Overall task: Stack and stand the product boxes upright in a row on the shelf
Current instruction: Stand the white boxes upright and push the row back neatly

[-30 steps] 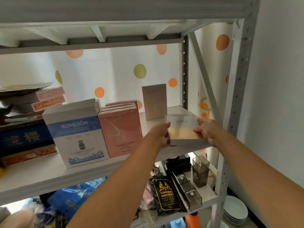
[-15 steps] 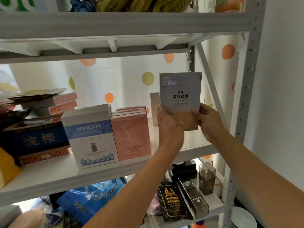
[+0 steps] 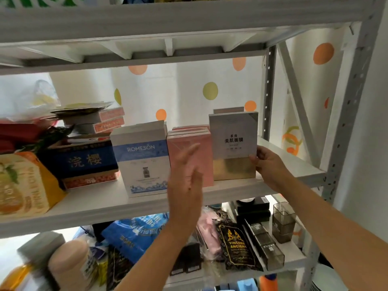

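A silver and gold box (image 3: 234, 143) stands upright on the white shelf (image 3: 241, 187), right of the pink boxes (image 3: 189, 141). My right hand (image 3: 265, 162) grips its right edge. My left hand (image 3: 186, 179) hangs blurred in front of the pink boxes, fingers straight, holding nothing. A white and blue ROMESON box (image 3: 142, 158) stands upright left of the pink ones. Behind the silver box, the top of a beige box (image 3: 228, 110) shows.
Left on the shelf lie a blue box (image 3: 84, 160), flat orange-edged boxes (image 3: 107, 120) and a yellow bag (image 3: 23, 185). The grey frame post (image 3: 344, 131) and a diagonal brace (image 3: 298, 101) close the right end. The lower shelf holds bags and dark boxes.
The silver and gold box went from flat on the shelf, up into the air, and now stands beside the pink boxes. My left hand has let go and drawn back.
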A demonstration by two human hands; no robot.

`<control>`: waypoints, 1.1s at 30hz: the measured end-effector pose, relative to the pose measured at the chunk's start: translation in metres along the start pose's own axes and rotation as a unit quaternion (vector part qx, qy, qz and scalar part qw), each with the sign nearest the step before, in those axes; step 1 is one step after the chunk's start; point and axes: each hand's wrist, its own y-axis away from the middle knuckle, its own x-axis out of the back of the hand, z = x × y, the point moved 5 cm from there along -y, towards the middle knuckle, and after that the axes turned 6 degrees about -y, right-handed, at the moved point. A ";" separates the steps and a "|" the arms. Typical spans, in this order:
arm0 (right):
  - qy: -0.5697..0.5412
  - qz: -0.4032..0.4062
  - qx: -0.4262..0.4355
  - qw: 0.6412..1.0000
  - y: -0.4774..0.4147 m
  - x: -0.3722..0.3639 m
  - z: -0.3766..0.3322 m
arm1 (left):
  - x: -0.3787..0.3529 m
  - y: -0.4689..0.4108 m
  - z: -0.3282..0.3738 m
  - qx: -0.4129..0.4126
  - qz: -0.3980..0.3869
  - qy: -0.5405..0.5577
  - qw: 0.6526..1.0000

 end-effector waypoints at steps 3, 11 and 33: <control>0.000 -0.013 -0.007 1.000 -0.005 0.005 0.001 | 0.053 -0.010 -0.027 0.001 0.166 -0.071 0.983; -0.020 -0.044 -0.020 0.999 -0.005 0.008 -0.001 | 0.054 -0.028 -0.099 0.227 0.124 -0.245 0.935; -0.053 -0.099 0.007 0.994 -0.006 0.012 0.001 | 0.044 -0.014 -0.120 0.240 0.129 -0.292 0.917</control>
